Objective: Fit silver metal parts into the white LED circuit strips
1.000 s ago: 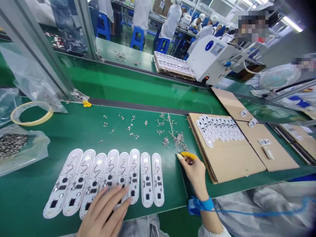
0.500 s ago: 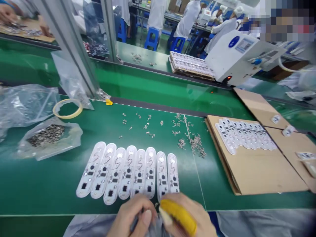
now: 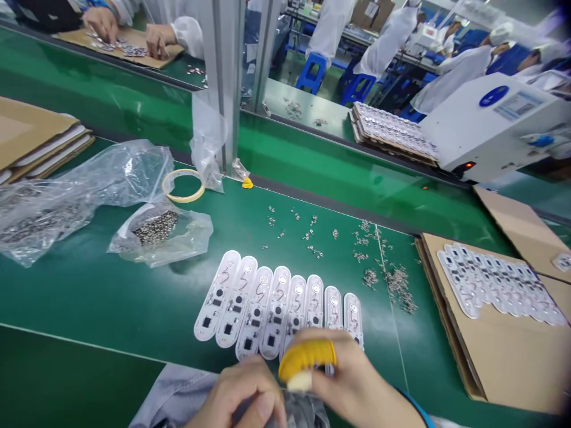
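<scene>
At the bottom centre, my left hand (image 3: 243, 395) is closed, with its fingers curled and what they pinch hidden. Close to its right, my right hand (image 3: 334, 374) wears a yellow finger cover (image 3: 307, 358) on one finger and a pale one on another. Its fingers are pressed together over something too small to make out. Both hands are at the table's front edge, above a grey garment (image 3: 178, 395). Just beyond them lies a row of white oblong shells (image 3: 231, 300) with circuit parts and thin wires; my right hand covers the lower ends of some.
Small metal parts (image 3: 401, 288) lie scattered behind the shells. At left are an open bag of metal pieces (image 3: 156, 229), a tape roll (image 3: 184, 198) and plastic bags (image 3: 129, 172). Cardboard (image 3: 504, 362) with more shells stands right. Beyond the partition, a person's hands (image 3: 102, 25) handle parts.
The view has swung left, so the table's things appear farther right. My right hand has turned, its yellow-covered finger now reaching left over my left hand's fingertips.
</scene>
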A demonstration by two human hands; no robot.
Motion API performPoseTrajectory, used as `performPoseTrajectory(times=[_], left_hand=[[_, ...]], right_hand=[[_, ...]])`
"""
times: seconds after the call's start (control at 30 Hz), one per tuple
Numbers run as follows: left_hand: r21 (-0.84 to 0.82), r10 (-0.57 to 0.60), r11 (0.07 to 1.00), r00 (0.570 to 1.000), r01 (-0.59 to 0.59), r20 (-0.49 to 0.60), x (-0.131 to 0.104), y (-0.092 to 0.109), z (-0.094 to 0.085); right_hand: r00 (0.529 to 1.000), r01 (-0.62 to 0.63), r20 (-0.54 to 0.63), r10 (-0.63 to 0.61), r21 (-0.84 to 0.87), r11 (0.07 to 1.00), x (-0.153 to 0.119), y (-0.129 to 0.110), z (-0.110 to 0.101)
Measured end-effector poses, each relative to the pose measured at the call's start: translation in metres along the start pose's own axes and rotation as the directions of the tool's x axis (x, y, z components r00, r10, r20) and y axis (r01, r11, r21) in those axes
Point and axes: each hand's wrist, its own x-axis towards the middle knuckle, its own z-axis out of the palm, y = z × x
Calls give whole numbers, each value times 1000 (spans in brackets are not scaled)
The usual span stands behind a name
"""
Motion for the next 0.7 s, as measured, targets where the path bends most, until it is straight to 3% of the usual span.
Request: performPoseTrajectory(times=[0.03, 0.07, 0.13, 0.17, 0.23, 0.33, 0.7], left_hand=[[212, 136, 970, 990, -124, -43, 2, -2, -5], [424, 255, 882, 965, -207, -58, 4, -4, -9], [736, 383, 632, 923, -243, -24, 7, -10, -17], [817, 407, 527, 913, -235, 0, 8, -13, -20], [879, 423, 414, 905, -236, 44, 8, -20, -23], [895, 401, 382, 914, -230, 64, 5, -27, -23], [889, 387, 407, 921, -211, 42, 5, -28, -24]], right_hand=[[1000, -6, -24, 6, -26, 1000, 12, 4, -3], [999, -19, -38, 16, -76, 997, 24, 9, -6], [999, -31, -17, 28, -224, 974, 46, 18, -9], [1000, -25, 9, 29, -297, 954, 55, 23, -10], [997, -4, 74, 37, -402, 916, 69, 29, -8], [989, 8, 136, 59, -444, 896, 78, 35, -5], [968, -11, 227, 110, -398, 917, 88, 33, -11]])
